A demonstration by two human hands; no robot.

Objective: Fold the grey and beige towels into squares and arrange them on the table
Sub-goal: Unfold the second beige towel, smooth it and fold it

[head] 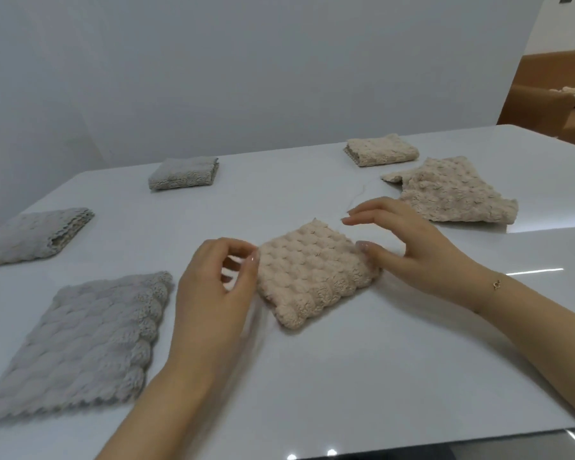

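Leftmost, two grey towels point(80, 343) point(35, 234) lie only partly folded on the white table point(346, 376), with a finished grey square point(184, 173) set apart toward the far edge, seemingly so each colour keeps its own side. At the centre the left hand point(213, 287), fingers loosely curled and blurred, hovers at the edge of the folded beige towel point(312, 273) without clearly holding it, while the right hand point(409, 247) rests its thumb on the opposite edge with the other fingers straight above, probably squaring it. Further right sit a looser beige towel point(452, 194) and a finished beige square point(380, 149).
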